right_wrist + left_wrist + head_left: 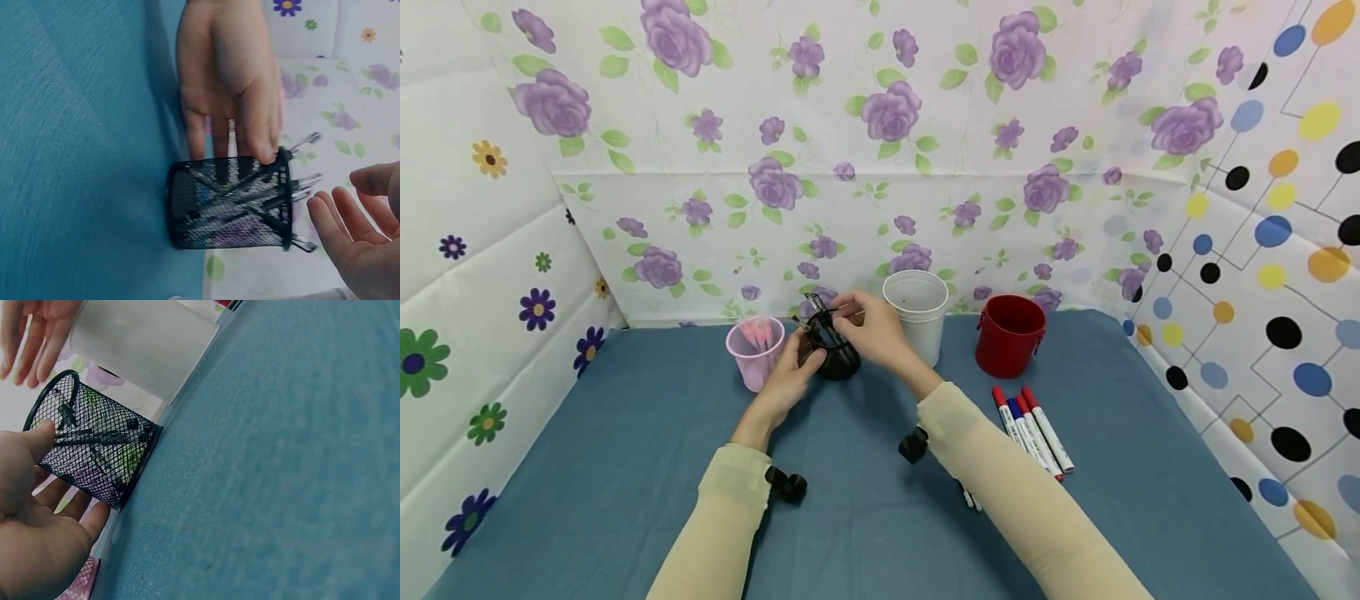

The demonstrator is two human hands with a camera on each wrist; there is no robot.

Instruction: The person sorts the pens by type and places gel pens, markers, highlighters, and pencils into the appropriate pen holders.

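A black mesh pen cup [841,365] stands at the back of the table with several dark pens [818,305] in it, their clipped ends above the rim. My left hand [784,377] holds the cup from its left side. In the left wrist view the thumb lies near the rim and the fingers reach round the wall of the mesh cup [106,447]. Just off the cup's mouth is my right hand [362,228], fingers loosely bent, with a gap to the pen ends in the right wrist view. Nothing shows in its grasp.
Left of the mesh cup stands a pink cup [752,363] holding pink-tipped items. A white bin [917,321] and a red bucket [1007,342] stand to the right. Several markers [1037,433] lie before the bucket; other white-ended items [970,497] are partly under my right sleeve.
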